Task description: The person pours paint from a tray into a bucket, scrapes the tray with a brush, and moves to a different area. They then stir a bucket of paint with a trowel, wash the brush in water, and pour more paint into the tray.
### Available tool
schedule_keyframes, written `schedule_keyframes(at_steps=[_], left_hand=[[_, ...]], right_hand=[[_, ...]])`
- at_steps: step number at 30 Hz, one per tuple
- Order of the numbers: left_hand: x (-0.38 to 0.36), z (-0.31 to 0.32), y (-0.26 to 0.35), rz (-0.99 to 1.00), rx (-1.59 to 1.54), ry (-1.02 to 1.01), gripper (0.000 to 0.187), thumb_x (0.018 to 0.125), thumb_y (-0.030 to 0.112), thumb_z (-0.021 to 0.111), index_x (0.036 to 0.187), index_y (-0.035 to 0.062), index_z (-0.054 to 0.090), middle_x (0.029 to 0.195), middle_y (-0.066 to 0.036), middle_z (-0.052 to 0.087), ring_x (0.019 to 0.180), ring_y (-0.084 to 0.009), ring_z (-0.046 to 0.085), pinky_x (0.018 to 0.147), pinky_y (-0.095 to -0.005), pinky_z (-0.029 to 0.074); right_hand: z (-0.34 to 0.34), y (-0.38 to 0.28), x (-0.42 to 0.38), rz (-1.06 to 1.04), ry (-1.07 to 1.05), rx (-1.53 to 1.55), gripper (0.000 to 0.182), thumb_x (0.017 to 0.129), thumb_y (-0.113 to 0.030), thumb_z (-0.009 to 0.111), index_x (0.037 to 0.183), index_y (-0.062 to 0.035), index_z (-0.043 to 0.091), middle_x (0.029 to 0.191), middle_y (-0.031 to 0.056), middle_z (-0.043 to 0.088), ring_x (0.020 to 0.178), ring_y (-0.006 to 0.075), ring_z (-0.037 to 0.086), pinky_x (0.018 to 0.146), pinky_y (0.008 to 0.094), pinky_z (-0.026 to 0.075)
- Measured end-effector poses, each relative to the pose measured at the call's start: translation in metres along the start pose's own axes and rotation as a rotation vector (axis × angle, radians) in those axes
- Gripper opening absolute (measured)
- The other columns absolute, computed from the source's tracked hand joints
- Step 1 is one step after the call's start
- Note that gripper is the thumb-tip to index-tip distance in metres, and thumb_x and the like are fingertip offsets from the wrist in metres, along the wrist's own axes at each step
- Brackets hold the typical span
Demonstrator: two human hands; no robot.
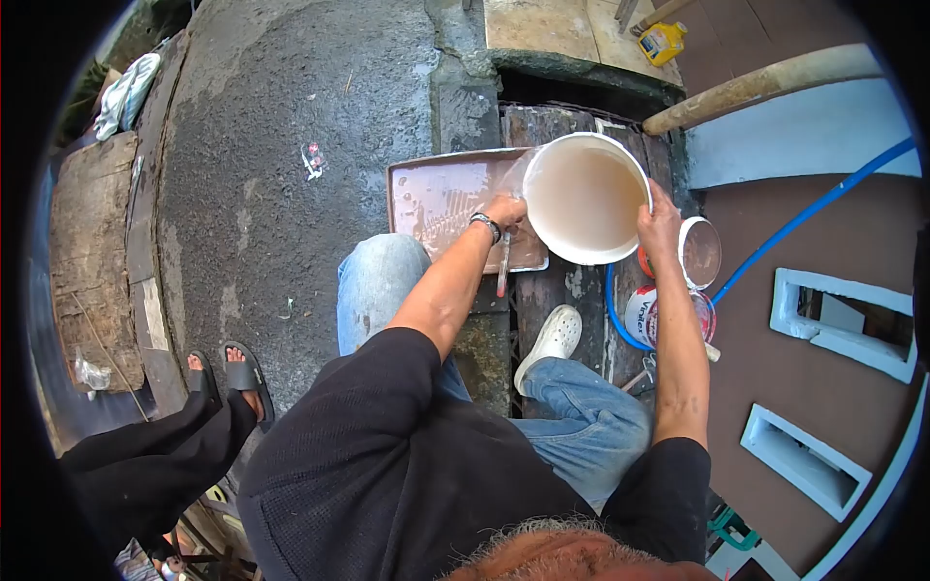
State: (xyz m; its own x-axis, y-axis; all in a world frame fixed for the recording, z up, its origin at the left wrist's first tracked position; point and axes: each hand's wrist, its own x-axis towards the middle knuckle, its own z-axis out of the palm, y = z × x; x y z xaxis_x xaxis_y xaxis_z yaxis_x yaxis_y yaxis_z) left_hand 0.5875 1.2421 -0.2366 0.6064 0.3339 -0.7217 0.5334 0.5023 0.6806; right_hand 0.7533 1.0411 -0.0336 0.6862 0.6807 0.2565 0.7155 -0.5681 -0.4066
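Note:
A white bucket (pixel 539 225) of cloudy brownish liquid is between my two hands, its round mouth facing up toward me. My right hand (pixel 660 225) grips its right rim. At the bucket's left side is my left hand (pixel 505 209), closed against it, with fingertips partly hidden; a clear, plastic-looking patch shows just above. Below the left hand and bucket lies a paint tray (pixel 412 179) coated with wet brown paint. A thin handle with a red end (pixel 502 281) crosses the tray's lower edge. Beside my right forearm stand a labelled paint can (pixel 639 315) and a smaller white-rimmed pail (pixel 699 254).
A blue hose (pixel 814 225) runs past the cans to the brown wall (pixel 736 387) with pale blue vent openings. A wooden pole (pixel 765 89) and yellow bottle (pixel 663 44) are at upper right. Another person's sandalled feet (pixel 242 378) stand at left on wet concrete.

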Motion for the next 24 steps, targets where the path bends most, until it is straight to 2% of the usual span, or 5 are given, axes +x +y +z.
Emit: schedule_keyframes(at_steps=[8,12,16,19,24], left_hand=[[0.002,-0.005,0.003,0.292,0.277,0.156,0.044,0.075,0.026,0.074,0.103,-0.0080,0.068,0.102,-0.025,0.071,0.096,-0.0320,0.070,0.084,-0.0378,0.053],[0.026,0.015,-0.002,0.499,0.188,0.241,0.052,0.081,0.041,0.066,0.098,-0.0084,0.069,0.093,-0.025,0.071,0.088,-0.0298,0.070,0.077,-0.0394,0.053],[0.026,0.004,-0.009,0.253,0.071,-0.101,0.040,0.089,0.040,0.057,0.083,0.0023,0.068,0.072,-0.006,0.061,0.059,-0.0156,0.053,0.058,-0.0354,0.044],[0.042,0.014,-0.016,0.251,0.102,-0.082,0.037,0.089,0.035,0.055,0.084,0.0006,0.067,0.073,-0.009,0.063,0.060,-0.0192,0.057,0.056,-0.0374,0.044],[0.037,0.010,-0.010,0.324,0.306,0.037,0.048,0.095,0.036,0.047,0.096,-0.0065,0.070,0.102,-0.034,0.065,0.103,-0.0474,0.063,0.091,-0.0487,0.048]], right_hand=[[0.003,-0.008,0.016,-0.036,-0.099,-0.047,0.043,0.086,-0.010,0.053,0.128,-0.0072,0.060,0.117,0.0230,0.066,0.105,0.0407,0.064,0.091,0.0464,0.050],[-0.006,0.009,0.014,0.074,-0.131,-0.027,0.044,0.085,-0.011,0.052,0.128,-0.0059,0.060,0.118,0.0240,0.065,0.108,0.0414,0.063,0.093,0.0456,0.050],[-0.004,0.003,0.010,0.152,-0.115,-0.025,0.045,0.084,-0.009,0.051,0.128,-0.0052,0.061,0.119,0.0234,0.065,0.109,0.0404,0.063,0.094,0.0450,0.049],[-0.002,-0.002,0.013,0.140,-0.076,0.002,0.046,0.083,-0.008,0.050,0.127,-0.0052,0.061,0.119,0.0228,0.065,0.109,0.0398,0.063,0.095,0.0442,0.049],[-0.004,0.013,0.013,0.198,-0.062,0.013,0.047,0.082,-0.009,0.049,0.127,-0.0066,0.061,0.117,0.0228,0.066,0.107,0.0392,0.064,0.093,0.0444,0.050]])
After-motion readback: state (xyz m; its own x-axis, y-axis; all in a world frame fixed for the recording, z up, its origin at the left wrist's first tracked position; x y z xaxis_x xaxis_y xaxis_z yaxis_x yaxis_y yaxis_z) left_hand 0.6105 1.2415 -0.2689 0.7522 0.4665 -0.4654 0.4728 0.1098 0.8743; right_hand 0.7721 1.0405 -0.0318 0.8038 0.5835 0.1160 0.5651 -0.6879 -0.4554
